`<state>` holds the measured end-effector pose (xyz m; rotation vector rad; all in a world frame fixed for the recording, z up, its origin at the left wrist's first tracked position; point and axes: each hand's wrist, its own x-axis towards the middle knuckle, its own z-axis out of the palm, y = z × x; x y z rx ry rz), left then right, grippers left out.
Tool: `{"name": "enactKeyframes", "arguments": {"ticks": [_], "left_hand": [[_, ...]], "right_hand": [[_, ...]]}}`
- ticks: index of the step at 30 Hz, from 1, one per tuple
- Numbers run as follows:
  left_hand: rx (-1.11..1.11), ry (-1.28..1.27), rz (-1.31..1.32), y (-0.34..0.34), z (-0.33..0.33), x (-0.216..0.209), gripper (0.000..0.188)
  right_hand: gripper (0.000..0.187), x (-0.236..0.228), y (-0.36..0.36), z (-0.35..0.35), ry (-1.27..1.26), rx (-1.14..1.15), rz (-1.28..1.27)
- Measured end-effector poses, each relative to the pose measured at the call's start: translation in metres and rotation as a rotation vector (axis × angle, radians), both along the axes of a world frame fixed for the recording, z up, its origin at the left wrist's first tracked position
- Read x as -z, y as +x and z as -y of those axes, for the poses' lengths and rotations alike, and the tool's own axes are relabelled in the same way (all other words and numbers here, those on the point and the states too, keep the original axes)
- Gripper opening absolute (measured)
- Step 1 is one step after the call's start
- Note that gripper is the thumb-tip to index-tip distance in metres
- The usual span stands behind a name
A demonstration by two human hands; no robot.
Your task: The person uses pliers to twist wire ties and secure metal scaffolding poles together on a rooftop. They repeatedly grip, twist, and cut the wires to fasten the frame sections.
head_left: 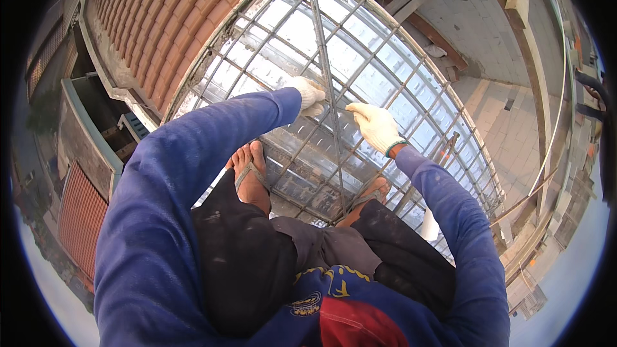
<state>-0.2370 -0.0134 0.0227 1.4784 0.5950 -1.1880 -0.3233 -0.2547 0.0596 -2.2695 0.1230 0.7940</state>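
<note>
Open air above rebar grid [375, 56] far and right of right hand [378, 128], but long bar [319, 32] between it and left hand [308, 95] obstructs low sideways crossing, and sandalled left foot [252, 180] and right foot [373, 193] block near side.

The crossing bars [326, 77] are dark metal, matt and rough, over a glossy, ridged metal sheet [257, 58] that throws back bright glare. The gloves [379, 127] look like pale knitted cloth; the blue sleeves [160, 173] are soft, matt cloth. Roof tiles [167, 13] appear matt, and the beam [532, 64] is unpainted wood.
</note>
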Motion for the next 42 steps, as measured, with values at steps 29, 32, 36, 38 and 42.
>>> {"name": "enactKeyframes", "arguments": {"ticks": [29, 32, 36, 38, 42], "left_hand": [[0.794, -0.088, 0.443, 0.008, -0.004, 0.040, 0.014], [0.704, -0.024, 0.376, 0.007, 0.015, 0.012, 0.026], [0.961, 0.192, 0.506, 0.006, 0.017, -0.013, 0.043], [1.095, 0.239, 0.629, 0.003, 0.019, -0.027, 0.033], [0.817, 0.210, 0.644, -0.022, 0.011, -0.014, 0.040]], "right_hand": [[0.035, -0.031, 0.013, -0.068, 0.239, 0.506, -0.345], [0.040, -0.030, 0.013, -0.061, 0.312, 0.550, -0.405], [0.044, -0.067, 0.045, -0.071, 0.012, 0.105, -0.489], [0.043, -0.055, 0.052, -0.069, -0.075, 0.022, -0.428], [0.038, -0.049, 0.053, -0.065, -0.153, -0.126, -0.266]]}}
